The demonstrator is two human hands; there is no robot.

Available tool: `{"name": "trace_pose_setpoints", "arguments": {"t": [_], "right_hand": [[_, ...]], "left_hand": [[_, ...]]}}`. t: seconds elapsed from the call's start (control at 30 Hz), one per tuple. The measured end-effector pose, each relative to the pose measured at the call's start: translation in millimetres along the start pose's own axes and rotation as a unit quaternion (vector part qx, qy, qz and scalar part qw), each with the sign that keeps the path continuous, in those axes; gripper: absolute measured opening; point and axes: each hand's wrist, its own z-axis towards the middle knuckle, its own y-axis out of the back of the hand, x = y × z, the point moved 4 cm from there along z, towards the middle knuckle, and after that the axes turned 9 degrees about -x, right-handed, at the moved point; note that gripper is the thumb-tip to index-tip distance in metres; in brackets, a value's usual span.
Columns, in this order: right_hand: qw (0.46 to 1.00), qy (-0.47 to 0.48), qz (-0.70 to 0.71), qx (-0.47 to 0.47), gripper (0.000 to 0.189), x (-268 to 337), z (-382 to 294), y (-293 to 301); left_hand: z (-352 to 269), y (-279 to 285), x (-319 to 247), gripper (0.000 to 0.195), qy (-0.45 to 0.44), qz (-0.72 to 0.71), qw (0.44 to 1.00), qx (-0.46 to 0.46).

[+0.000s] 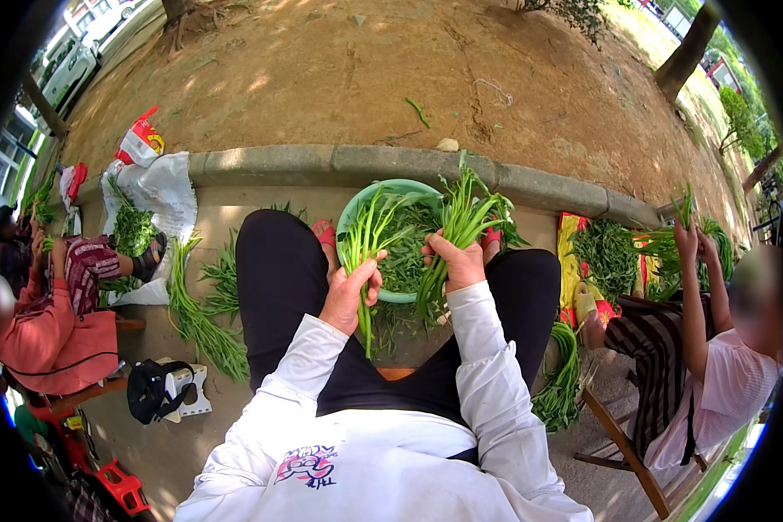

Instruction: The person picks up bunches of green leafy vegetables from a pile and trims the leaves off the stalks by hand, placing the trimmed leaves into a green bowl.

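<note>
My left hand (354, 295) is closed around a small bunch of long green leafy-vegetable stems (365, 241), held upright with the cut ends pointing down. In my right hand (455, 260) is a thicker bunch of leafy green stems (458, 218), its leafy tops leaning away from me. The two hands are apart, above the near part of a pale green plastic basin (359, 196) on the ground between my feet. Loose green leaves (404, 241) fill the basin. Below my hands, scattered leaves lie on the pavement.
A stone curb (267, 163) runs beyond the basin. Heaps of long stems (202, 326) lie at left, and a bundle (561, 385) at right. A black bag (150, 391) rests by a white folding stool (196, 391). Seated people handle greens at left (59, 326) and right (711, 378).
</note>
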Motion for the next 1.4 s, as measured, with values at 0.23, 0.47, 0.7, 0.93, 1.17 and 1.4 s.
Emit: {"name": "trace_pose_setpoints", "arguments": {"t": [0.23,0.47,0.7,0.93,1.17,1.4], "right_hand": [[0.997,0.067,-0.025,-0.011,0.023,-1.5,0.0,-2.5],[0.995,0.073,-0.057,0.035,0.016,-4.2,0.0,-4.6],[0.995,0.075,-0.051,0.044,0.01,-2.6,-1.4,-6.6],[0.999,0.039,0.009,-0.007,0.012,4.1,-3.9,-7.3],[0.996,0.028,0.04,-0.068,0.015,6.7,-2.2,3.2],[0.994,-0.04,-0.055,0.08,0.016,-11.0,-11.7,-11.7]], "left_hand": [[-3.1,-2.4,-0.6,0.031,0.01,0.025,0.999,0.022],[-3.8,-3.0,0.4,0.032,0.01,0.038,0.998,0.039],[-5.0,-3.8,-0.1,0.032,0.01,0.037,0.998,0.039],[-4.4,-3.6,0.8,0.031,0.01,0.045,0.998,0.047],[-2.4,-1.4,3.4,0.03,0.009,0.01,0.999,0.035],[7.1,7.9,10.4,0.031,-0.036,0.032,0.999,0.019]]}}
